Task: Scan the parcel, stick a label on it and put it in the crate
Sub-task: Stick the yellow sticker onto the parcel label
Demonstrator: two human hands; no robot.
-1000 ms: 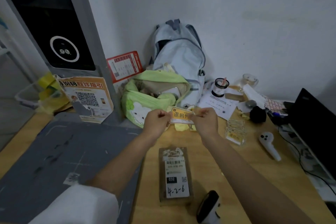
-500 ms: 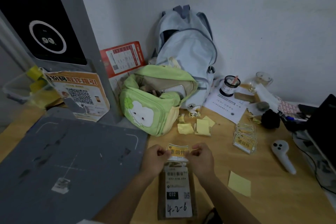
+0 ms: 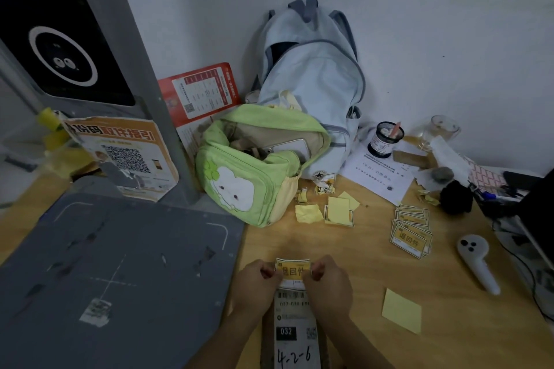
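A small brown parcel (image 3: 266, 341) lies on the wooden desk (image 3: 449, 338) at the bottom centre, with a white shipping sheet on top marked "032" and "4-2-6". My left hand (image 3: 254, 284) and my right hand (image 3: 328, 284) pinch the two ends of a yellow label (image 3: 293, 271) and hold it over the far end of the parcel. Whether the label touches the parcel I cannot tell. A stack of the same yellow labels (image 3: 410, 232) lies to the right. No crate is in view.
A grey scanning mat (image 3: 114, 263) covers the left of the desk below a grey kiosk post (image 3: 120, 39). Behind stand a green bag (image 3: 254, 171) and a pale blue backpack (image 3: 311, 75). A white handheld scanner (image 3: 476, 263), a yellow backing paper (image 3: 401, 310) and yellow scraps (image 3: 326, 210) lie around.
Both hands have brought the yellow label down from in front of the green bag to the parcel's far end. A yellow backing paper now lies on the desk at the right.
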